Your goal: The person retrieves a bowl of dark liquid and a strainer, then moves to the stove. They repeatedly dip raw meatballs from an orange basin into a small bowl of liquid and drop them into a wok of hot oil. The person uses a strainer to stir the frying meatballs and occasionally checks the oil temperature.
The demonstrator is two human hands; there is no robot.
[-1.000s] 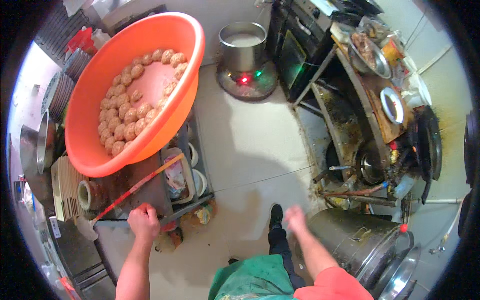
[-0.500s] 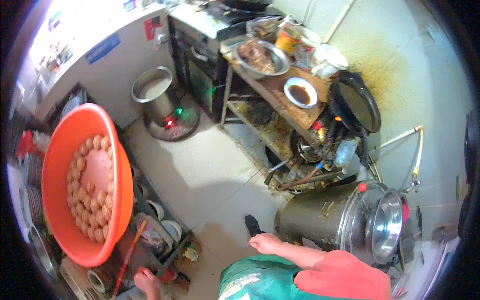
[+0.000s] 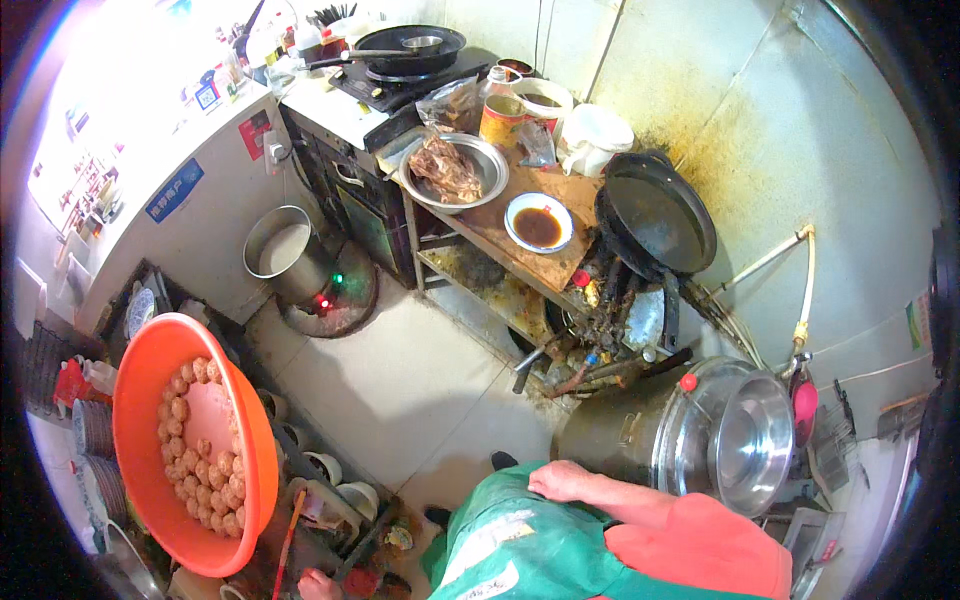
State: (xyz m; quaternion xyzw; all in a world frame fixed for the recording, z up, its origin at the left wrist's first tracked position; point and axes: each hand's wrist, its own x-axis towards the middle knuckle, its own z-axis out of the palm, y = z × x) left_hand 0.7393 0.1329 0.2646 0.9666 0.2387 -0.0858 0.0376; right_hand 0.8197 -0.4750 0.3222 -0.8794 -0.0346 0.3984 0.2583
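Note:
My right hand (image 3: 560, 481) is loosely curled in front of my green apron (image 3: 530, 540), with nothing visible in it. At the lower edge my left hand (image 3: 320, 585) shows only in part, its fingers curled and no object seen in them. Close to the left hand, a thin red-orange stick (image 3: 291, 540) leans by the low rack. A large orange basin (image 3: 262, 440) stands at the left, with many round meatballs (image 3: 203, 472) lying on its bottom and lower side. Neither hand touches the basin.
A steel pot (image 3: 290, 262) of whitish liquid sits on a round burner ahead. The wooden work table (image 3: 545, 265) holds a bowl of meat (image 3: 445, 172) and a bowl of dark sauce (image 3: 538, 227). A black wok (image 3: 655, 215) and a big lidded steel drum (image 3: 620, 430) stand right.
The view has tilted up and shifted, so the counter and hob show more fully. My right hand has drawn closer to the apron, and my left hand has sunk toward the lower edge.

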